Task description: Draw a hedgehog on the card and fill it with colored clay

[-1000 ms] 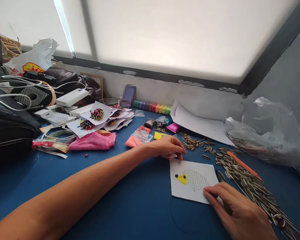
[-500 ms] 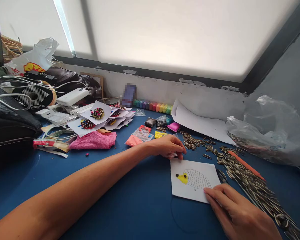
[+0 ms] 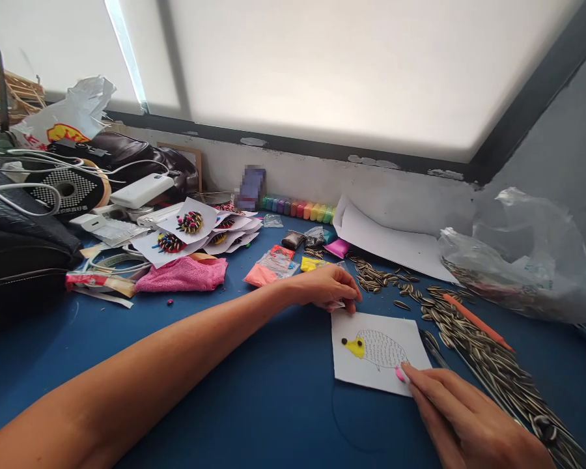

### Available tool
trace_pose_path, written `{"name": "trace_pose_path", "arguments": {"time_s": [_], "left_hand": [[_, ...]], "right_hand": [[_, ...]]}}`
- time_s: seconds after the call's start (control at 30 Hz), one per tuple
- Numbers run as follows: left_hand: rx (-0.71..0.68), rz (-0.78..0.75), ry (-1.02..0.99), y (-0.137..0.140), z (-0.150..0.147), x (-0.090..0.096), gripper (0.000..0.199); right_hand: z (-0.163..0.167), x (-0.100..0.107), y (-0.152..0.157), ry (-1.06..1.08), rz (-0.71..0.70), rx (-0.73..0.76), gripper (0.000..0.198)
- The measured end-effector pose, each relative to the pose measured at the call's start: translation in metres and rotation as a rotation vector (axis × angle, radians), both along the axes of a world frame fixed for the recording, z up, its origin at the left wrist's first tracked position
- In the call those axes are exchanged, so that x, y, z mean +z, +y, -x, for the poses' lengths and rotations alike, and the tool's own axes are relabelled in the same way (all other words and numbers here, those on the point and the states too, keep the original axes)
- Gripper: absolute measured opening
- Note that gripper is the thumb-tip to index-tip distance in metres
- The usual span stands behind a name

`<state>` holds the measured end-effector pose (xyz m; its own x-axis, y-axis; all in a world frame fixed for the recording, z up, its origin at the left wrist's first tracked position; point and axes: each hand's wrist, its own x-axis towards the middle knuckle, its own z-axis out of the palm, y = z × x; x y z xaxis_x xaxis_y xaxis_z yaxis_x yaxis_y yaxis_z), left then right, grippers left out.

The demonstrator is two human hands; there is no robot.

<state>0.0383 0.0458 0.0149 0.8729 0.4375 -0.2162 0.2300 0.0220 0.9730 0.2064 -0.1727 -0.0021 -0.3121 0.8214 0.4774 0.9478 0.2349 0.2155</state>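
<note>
A white card [image 3: 383, 384] lies on the blue table, bearing an inked hedgehog outline with rows of short strokes. The hedgehog's face [image 3: 355, 348] is yellow clay with black dots for nose and eye. At the outline's lower right, my right hand [image 3: 469, 410] pinches a small piece of pink clay [image 3: 399, 374] against the card. My left hand [image 3: 334, 286] rests by the card's upper left corner, fingers curled together. A whitish, see-through scrap shows under those fingers; its kind is unclear.
Sunflower seeds [image 3: 488, 352] spread to the right with an orange pen [image 3: 476, 322] across them. Behind are clay packets [image 3: 273, 264], paper sheets [image 3: 390, 241] and a plastic bag [image 3: 522, 260]. Finished seed cards [image 3: 195, 231], a pink cloth [image 3: 185, 275] and a black bag [image 3: 24, 260] sit left.
My right fingertips have shifted slightly on the card's lower right, and pink clay now shows beneath them. My left hand has stayed nearly still.
</note>
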Motion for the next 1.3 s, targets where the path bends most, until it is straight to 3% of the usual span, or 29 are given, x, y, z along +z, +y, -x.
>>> {"name": "trace_pose_path", "arguments": {"time_s": [0.37,0.77,1.07,1.3], "left_hand": [[-0.014,-0.047,0.027,-0.001,-0.003,0.0,0.01],[-0.01,-0.095,0.041,-0.001,-0.004,-0.001,0.011],[-0.012,-0.105,0.043,-0.003,-0.003,0.0,0.011],[-0.019,-0.112,0.047,-0.003,-0.005,0.0,0.01]], "right_hand": [[0.007,0.006,0.006,0.11,0.018,0.013,0.039],[0.004,0.006,0.005,0.322,0.094,0.007,0.018],[0.008,0.008,0.011,0.355,0.195,-0.176,0.023],[0.008,0.009,0.018,0.294,0.226,-0.211,0.021]]}}
